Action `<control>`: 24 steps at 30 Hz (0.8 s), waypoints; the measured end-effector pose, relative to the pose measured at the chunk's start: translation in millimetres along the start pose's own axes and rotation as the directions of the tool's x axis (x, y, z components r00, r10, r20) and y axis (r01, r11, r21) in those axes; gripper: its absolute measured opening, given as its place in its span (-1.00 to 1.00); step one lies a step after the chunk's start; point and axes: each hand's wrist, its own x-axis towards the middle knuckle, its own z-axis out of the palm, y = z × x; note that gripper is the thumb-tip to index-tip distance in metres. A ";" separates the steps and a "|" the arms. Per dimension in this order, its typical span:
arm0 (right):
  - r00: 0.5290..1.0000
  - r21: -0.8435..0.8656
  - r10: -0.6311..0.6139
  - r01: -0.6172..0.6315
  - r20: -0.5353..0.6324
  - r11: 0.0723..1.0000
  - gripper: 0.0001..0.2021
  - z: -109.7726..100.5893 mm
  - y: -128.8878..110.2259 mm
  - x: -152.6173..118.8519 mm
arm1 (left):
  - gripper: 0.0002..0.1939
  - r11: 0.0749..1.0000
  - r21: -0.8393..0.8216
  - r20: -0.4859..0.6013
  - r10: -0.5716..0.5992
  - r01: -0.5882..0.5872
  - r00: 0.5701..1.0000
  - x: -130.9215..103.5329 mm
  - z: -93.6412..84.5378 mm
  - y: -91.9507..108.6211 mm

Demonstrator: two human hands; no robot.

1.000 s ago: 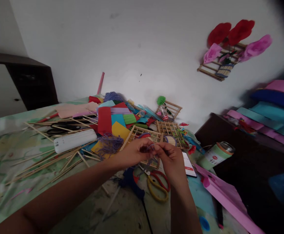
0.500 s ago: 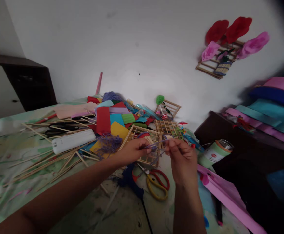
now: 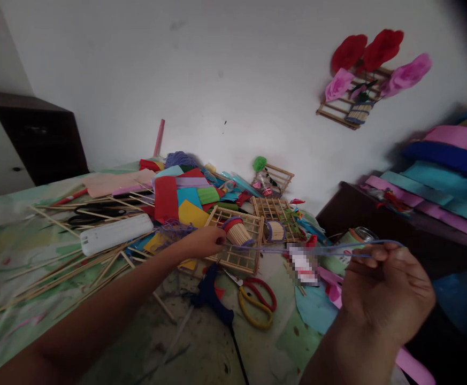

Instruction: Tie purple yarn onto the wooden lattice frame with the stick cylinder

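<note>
A length of purple yarn (image 3: 273, 249) stretches nearly level between my two hands, doubled in places. My left hand (image 3: 209, 241) is closed around one end, beside a small stick basket (image 3: 238, 231) with a red and blue rim. That basket rests on a wooden stick lattice (image 3: 233, 262). Far to the right, my right hand (image 3: 385, 289) pinches the other end of the yarn between thumb and fingers. A second small stick basket (image 3: 275, 231) with purple bands lies right of the lattice. A purple yarn tangle (image 3: 173, 231) sits left of my left hand.
Red-and-yellow-handled scissors (image 3: 257, 305) and a blue glue gun (image 3: 213, 299) lie in front. At left are a white power strip (image 3: 116, 234), loose sticks (image 3: 64, 272) and black scissors (image 3: 92, 213). A green jar (image 3: 337, 262) stands behind my right hand. Coloured paper (image 3: 167, 198) is piled behind.
My right hand has moved far to the right, drawing the yarn out long. My left hand has shifted slightly left. The stick baskets now show more fully.
</note>
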 end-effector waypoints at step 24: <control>0.961 -0.456 0.242 -0.158 0.131 0.876 -0.85 0.5 40.2 -6.2 | -0.97 0.968 -0.248 0.005 0.035 -0.033 0.999 -41.4 -58.1 -69.3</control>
